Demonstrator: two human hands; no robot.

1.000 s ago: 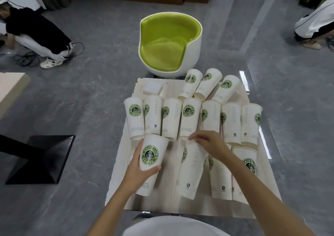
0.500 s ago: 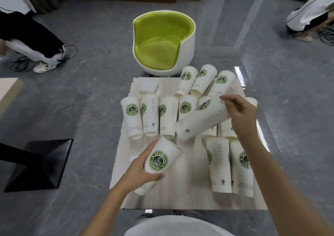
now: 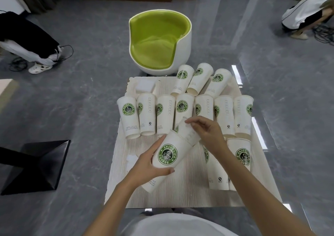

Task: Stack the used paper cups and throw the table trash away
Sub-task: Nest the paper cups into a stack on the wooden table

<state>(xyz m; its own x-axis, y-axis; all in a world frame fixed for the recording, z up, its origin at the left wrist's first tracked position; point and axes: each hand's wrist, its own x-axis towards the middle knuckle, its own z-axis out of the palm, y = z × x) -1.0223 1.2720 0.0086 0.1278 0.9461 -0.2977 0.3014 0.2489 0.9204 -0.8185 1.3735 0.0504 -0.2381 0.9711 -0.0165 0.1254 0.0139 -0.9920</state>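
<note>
Left hand (image 3: 148,165) grips a logo cup (image 3: 168,156) round its middle, held tilted above the counter (image 3: 180,192) with the mouth turned away from me. Right hand (image 3: 207,134) has its fingers curled on a second cup (image 3: 188,132), whose base sits inside the logo cup's mouth. I cannot tell how deep.

Surroundings: a row of seven cups (image 3: 166,114) lies side by side just beyond the hands, bases toward me, and the second cup's rim overlaps it in view. Three cups (image 3: 199,77) lie slanted at the far edge. Two cups (image 3: 243,156) lie near right, partly hidden by my right forearm (image 3: 253,190). A folded white pad (image 3: 145,85) sits at the far-left corner and a white scrap (image 3: 132,159) at the left edge. A green chair (image 3: 159,40) stands just past the counter.

Condition: the logo cup is white paper with a round green badge reading "ENJOY LIFE COFFEE" and small print near the base.
</note>
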